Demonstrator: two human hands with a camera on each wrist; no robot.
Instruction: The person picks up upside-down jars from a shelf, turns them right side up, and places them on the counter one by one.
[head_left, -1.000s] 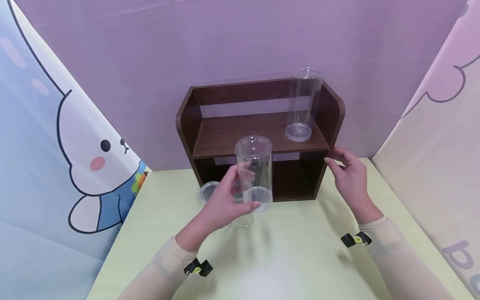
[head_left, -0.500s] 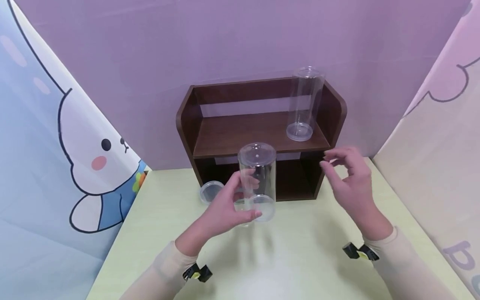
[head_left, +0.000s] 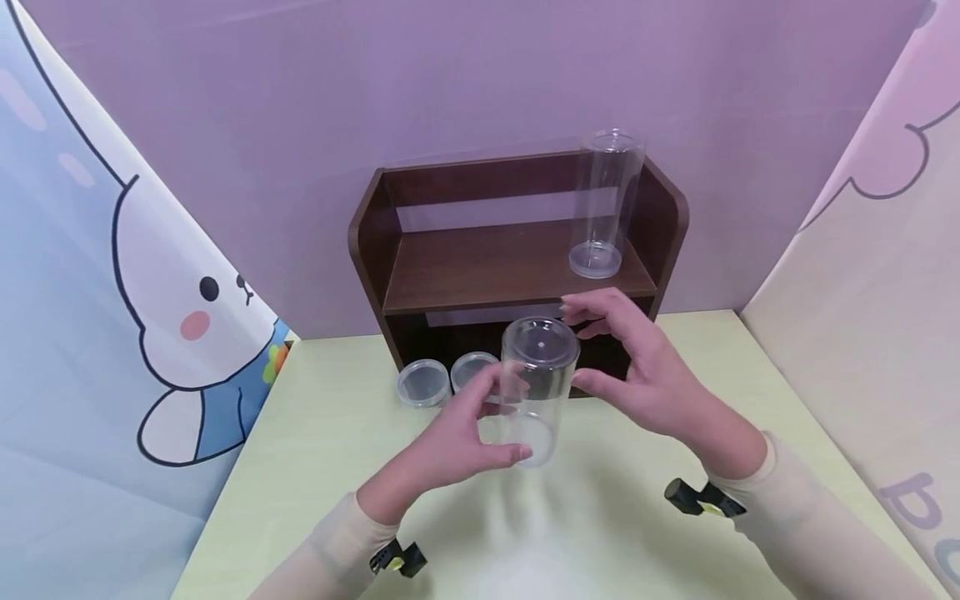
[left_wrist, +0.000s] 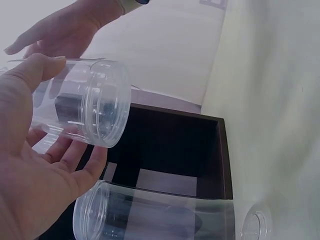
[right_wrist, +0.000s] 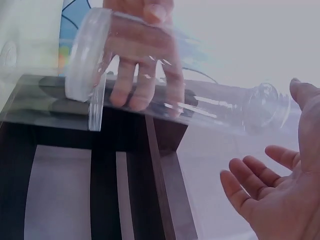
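A clear plastic cylindrical jar (head_left: 555, 379) is in my left hand (head_left: 453, 437), gripped between thumb and fingers above the table. The jar's wide, ringed end (left_wrist: 107, 107) points down; its plain, dimpled end (head_left: 542, 343) faces up. My right hand (head_left: 648, 371) reaches in from the right beside the upper end, fingers spread and relaxed. A small gap separates it from the jar in the right wrist view. Two more clear jars, one (head_left: 422, 383) at far left and one (head_left: 468, 371) partly behind my left hand, stand on the table with lids up.
A dark brown two-tier shelf (head_left: 480, 267) stands at the back of the pale table (head_left: 330, 450). Another clear jar (head_left: 596, 258) stands upright at the right of its upper tier. Printed cloth walls (head_left: 202, 375) enclose both sides.
My right hand has left the shelf's right side and come leftward to the jar. My left hand has brought the jar slightly nearer and to the right, uncovering the second lidded jar.
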